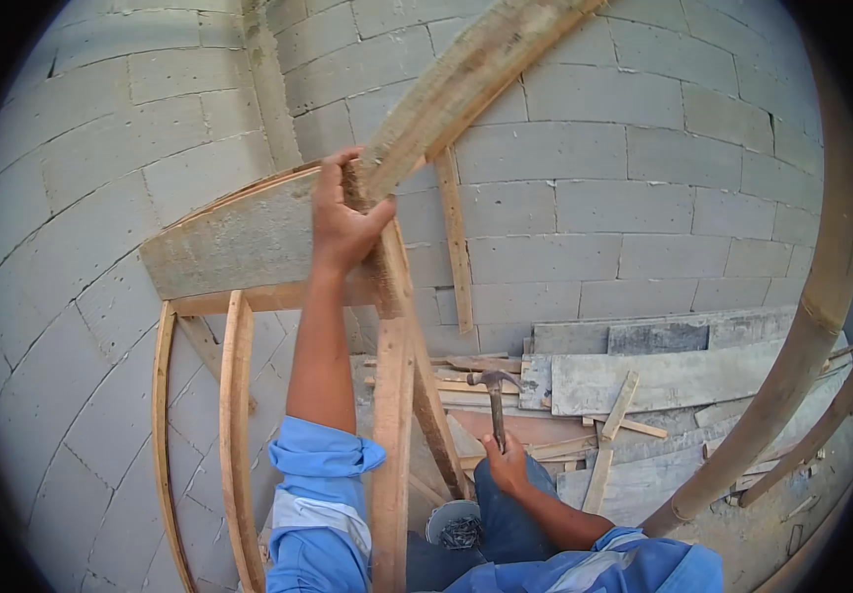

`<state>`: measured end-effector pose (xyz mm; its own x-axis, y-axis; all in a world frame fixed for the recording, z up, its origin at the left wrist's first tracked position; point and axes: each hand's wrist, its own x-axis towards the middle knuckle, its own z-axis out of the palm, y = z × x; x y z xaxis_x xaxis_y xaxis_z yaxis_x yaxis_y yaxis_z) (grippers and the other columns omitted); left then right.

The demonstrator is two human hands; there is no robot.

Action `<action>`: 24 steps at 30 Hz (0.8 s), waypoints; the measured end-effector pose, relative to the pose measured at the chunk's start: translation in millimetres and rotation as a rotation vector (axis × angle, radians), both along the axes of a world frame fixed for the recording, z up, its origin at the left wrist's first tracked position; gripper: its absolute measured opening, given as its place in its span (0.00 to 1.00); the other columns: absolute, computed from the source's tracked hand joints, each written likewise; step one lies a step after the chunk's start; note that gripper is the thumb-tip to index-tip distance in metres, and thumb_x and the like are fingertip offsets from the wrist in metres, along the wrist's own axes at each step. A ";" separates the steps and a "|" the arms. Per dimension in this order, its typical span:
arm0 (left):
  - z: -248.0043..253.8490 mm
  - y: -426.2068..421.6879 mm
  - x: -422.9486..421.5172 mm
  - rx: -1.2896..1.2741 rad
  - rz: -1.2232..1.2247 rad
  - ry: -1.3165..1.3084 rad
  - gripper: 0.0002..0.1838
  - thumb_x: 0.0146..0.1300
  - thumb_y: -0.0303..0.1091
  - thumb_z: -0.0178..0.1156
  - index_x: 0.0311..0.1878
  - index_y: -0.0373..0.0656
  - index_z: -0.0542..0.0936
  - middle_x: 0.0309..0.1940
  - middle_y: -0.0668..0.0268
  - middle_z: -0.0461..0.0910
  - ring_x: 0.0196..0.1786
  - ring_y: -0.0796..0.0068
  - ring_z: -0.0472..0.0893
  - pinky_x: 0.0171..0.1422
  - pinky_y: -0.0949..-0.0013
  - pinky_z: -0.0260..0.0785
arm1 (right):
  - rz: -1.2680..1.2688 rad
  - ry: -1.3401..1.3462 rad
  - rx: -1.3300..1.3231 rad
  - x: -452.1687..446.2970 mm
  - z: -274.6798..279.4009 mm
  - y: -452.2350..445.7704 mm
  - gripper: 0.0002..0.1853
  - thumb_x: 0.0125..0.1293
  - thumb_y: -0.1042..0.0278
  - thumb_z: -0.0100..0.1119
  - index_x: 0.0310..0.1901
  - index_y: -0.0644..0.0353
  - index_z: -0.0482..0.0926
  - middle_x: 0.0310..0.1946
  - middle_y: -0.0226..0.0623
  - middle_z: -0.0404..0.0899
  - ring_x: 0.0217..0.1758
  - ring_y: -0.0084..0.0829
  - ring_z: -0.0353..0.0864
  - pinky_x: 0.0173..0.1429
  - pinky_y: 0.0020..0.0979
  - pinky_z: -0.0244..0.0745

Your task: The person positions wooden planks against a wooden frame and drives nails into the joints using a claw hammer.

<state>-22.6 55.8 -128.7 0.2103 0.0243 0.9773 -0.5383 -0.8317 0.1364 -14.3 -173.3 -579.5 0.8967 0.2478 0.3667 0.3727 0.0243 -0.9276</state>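
My left hand (345, 217) reaches up and is wrapped round a wooden beam (387, 272), its thumb on the right side. Just above that grip, a long plank (476, 84) slants up to the right. A wide grey board (234, 237) lies to the left of my hand. Lower down, my right hand (508, 463) is closed on the handle of a claw hammer (495, 387), whose head points up. Near my legs is a round container (454, 525) with what look like nails inside.
Grey block walls (604, 99) meet in a corner behind the frame. Wooden uprights (236, 415) stand at left. Stacked boards (664, 376) and loose wood strips (609, 445) lie along the wall at right. A thick bamboo-like pole (782, 405) leans at far right.
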 end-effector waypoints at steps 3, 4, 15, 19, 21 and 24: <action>3.9 -22.9 -11.0 -0.004 0.136 0.022 0.34 0.49 0.33 0.76 0.60 0.41 0.72 0.51 0.60 0.80 0.53 0.68 0.80 0.60 0.63 0.73 | 0.053 0.209 -0.137 -14.3 -55.5 -9.6 0.21 0.74 0.48 0.61 0.33 0.61 0.75 0.23 0.31 0.72 0.31 0.26 0.73 0.37 0.33 0.70; 3.5 -23.4 -7.3 0.028 0.213 -0.019 0.35 0.49 0.34 0.79 0.59 0.41 0.71 0.50 0.62 0.80 0.52 0.70 0.80 0.59 0.65 0.73 | 0.107 0.223 -0.227 -14.4 -57.6 -12.3 0.20 0.74 0.49 0.61 0.35 0.59 0.74 0.22 0.29 0.72 0.25 0.27 0.75 0.32 0.33 0.71; 10.6 -25.1 -5.3 0.145 0.400 -0.075 0.35 0.47 0.33 0.81 0.56 0.40 0.72 0.48 0.61 0.79 0.50 0.64 0.80 0.59 0.61 0.73 | 0.394 0.700 -0.083 5.3 -54.3 -9.8 0.17 0.73 0.52 0.64 0.39 0.57 0.73 0.17 0.28 0.70 0.13 0.23 0.68 0.16 0.30 0.62; 26.0 -46.0 -5.3 0.266 0.629 -0.143 0.34 0.46 0.36 0.80 0.54 0.38 0.73 0.44 0.57 0.80 0.46 0.57 0.81 0.55 0.56 0.74 | 0.400 0.738 -0.077 11.1 -63.2 -7.1 0.17 0.72 0.52 0.65 0.40 0.58 0.73 0.18 0.28 0.70 0.13 0.22 0.68 0.17 0.30 0.63; 30.0 -50.9 0.1 0.231 0.688 -0.020 0.32 0.46 0.38 0.80 0.51 0.38 0.74 0.42 0.55 0.80 0.44 0.54 0.81 0.52 0.54 0.74 | 0.392 0.783 -0.057 12.0 -66.3 -5.7 0.17 0.72 0.53 0.65 0.40 0.58 0.73 0.18 0.28 0.69 0.14 0.23 0.67 0.17 0.30 0.63; 32.4 -43.1 2.7 0.232 0.656 0.010 0.31 0.46 0.41 0.80 0.48 0.37 0.74 0.38 0.53 0.80 0.42 0.53 0.81 0.48 0.53 0.73 | 0.399 0.787 -0.045 14.6 -68.2 -4.7 0.17 0.72 0.53 0.65 0.40 0.59 0.73 0.18 0.29 0.69 0.14 0.23 0.67 0.17 0.30 0.63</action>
